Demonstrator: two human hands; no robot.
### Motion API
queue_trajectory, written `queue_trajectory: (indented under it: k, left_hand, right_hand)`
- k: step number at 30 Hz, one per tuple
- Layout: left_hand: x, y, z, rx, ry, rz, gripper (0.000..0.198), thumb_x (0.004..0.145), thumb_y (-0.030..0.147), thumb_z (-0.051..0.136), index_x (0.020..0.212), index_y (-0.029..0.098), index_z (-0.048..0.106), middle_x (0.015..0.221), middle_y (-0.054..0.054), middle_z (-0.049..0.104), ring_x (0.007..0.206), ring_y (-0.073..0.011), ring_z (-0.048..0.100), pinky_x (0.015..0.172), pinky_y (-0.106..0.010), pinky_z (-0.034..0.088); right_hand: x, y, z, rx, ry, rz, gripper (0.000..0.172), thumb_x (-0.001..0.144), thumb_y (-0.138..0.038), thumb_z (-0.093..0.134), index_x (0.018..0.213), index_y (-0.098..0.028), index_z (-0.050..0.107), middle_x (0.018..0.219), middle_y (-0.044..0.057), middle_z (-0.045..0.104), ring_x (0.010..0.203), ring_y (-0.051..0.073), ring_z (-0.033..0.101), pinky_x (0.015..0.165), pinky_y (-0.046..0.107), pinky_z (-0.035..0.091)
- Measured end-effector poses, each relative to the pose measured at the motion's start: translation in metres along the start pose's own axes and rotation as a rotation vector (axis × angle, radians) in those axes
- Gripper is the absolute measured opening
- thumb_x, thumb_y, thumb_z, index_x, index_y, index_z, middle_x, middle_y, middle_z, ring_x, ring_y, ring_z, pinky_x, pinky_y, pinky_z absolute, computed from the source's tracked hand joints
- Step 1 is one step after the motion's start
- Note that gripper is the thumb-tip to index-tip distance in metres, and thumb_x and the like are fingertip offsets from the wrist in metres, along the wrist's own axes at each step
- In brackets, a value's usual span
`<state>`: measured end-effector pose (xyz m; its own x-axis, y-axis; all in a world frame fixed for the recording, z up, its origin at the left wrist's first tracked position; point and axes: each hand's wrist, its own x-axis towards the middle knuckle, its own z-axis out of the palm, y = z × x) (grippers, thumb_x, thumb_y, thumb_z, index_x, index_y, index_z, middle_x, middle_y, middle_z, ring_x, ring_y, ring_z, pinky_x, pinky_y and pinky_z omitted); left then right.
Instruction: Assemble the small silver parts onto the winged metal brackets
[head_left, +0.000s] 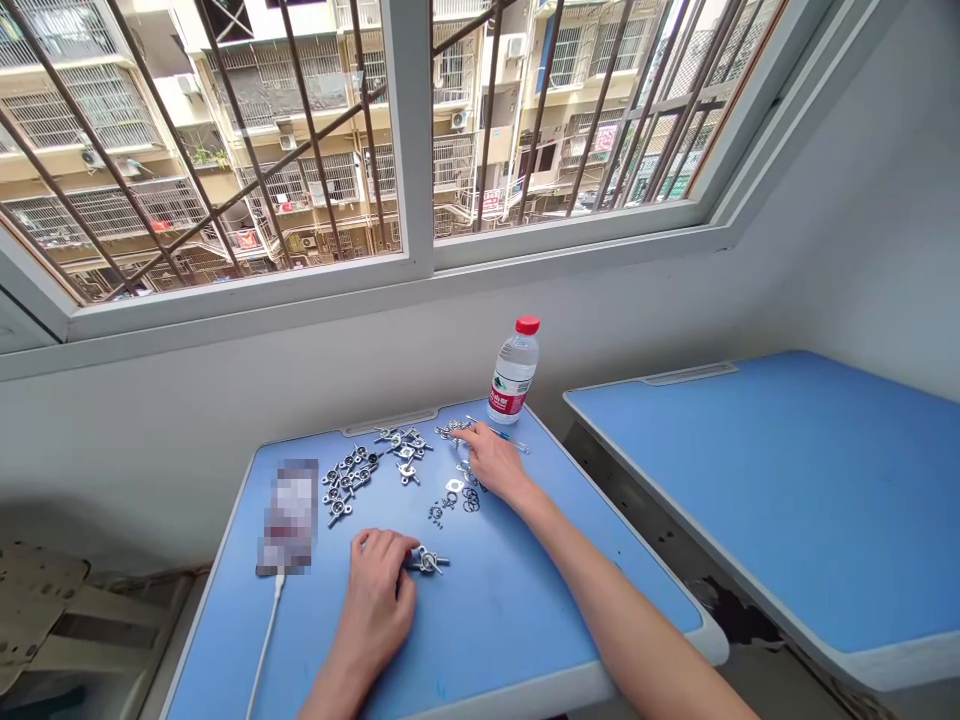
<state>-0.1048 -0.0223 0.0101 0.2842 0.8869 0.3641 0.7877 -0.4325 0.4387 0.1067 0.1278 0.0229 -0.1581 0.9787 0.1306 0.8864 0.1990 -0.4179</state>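
My left hand (379, 580) rests on the blue table with bent fingers and the thumb apart. Its index fingertip is at the edge of a small metal valve-like fitting (428, 562) with thin arms; whether it touches is hard to see. My right hand (495, 462) reaches farther out, index finger stretched over a heap of small metal parts (448, 431). No object shows in its fingers. Below that hand lie black rubber rings (471, 499), a flat metal plate (454, 486) and a cluster of tiny pieces (436, 513). More fittings (346, 478) sit grouped at the back left.
A water bottle (514, 372) with a red cap stands at the back edge, beside a pen (514, 441). A phone (289, 515) with a white cable (264, 640) lies at left. A second blue table (780, 480) stands right, across a gap. Behind are a wall and barred window.
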Motion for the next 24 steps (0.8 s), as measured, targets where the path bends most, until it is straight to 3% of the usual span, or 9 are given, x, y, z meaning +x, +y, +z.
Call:
queue_trajectory:
  k: [8, 14, 17, 24]
  left_hand:
    - [0.0, 0.0, 0.0, 0.001, 0.009, 0.008, 0.037, 0.077, -0.002, 0.034, 0.098, 0.02, 0.054, 0.085, -0.004, 0.062, 0.082, -0.0207, 0.058, 0.089, -0.047, 0.042]
    - [-0.001, -0.002, 0.0, 0.009, 0.025, 0.011, 0.036, 0.077, -0.001, 0.036, 0.098, 0.02, 0.055, 0.085, -0.003, 0.062, 0.083, -0.0205, 0.06, 0.089, -0.044, 0.043]
    - [-0.001, -0.003, 0.001, 0.014, 0.035, 0.012, 0.035, 0.078, -0.001, 0.037, 0.098, 0.02, 0.056, 0.085, -0.003, 0.063, 0.082, -0.0204, 0.06, 0.088, -0.043, 0.043]
    - [0.0, -0.003, 0.001, 0.02, 0.024, 0.01, 0.036, 0.077, -0.001, 0.036, 0.098, 0.021, 0.056, 0.083, -0.003, 0.063, 0.081, -0.0202, 0.059, 0.088, -0.043, 0.043]
  right_hand:
    - [0.001, 0.003, -0.01, 0.014, -0.001, 0.059, 0.04, 0.089, -0.006, 0.041, 0.111, -0.022, 0.069, 0.114, 0.005, 0.067, 0.099, 0.02, 0.062, 0.073, 0.025, 0.042]
    - [-0.004, 0.016, -0.024, 0.026, -0.13, 0.045, 0.023, 0.085, -0.019, 0.058, 0.104, -0.022, 0.07, 0.104, 0.004, 0.07, 0.095, 0.02, 0.063, 0.069, 0.024, 0.04]
    - [-0.009, 0.023, -0.028, 0.029, -0.203, 0.037, 0.03, 0.076, -0.022, 0.07, 0.106, -0.023, 0.068, 0.103, 0.003, 0.069, 0.095, 0.02, 0.063, 0.07, 0.024, 0.04]
    - [-0.012, 0.023, -0.029, 0.014, -0.247, 0.039, 0.018, 0.079, -0.02, 0.068, 0.096, -0.023, 0.069, 0.102, 0.004, 0.067, 0.094, 0.02, 0.062, 0.069, 0.025, 0.038]
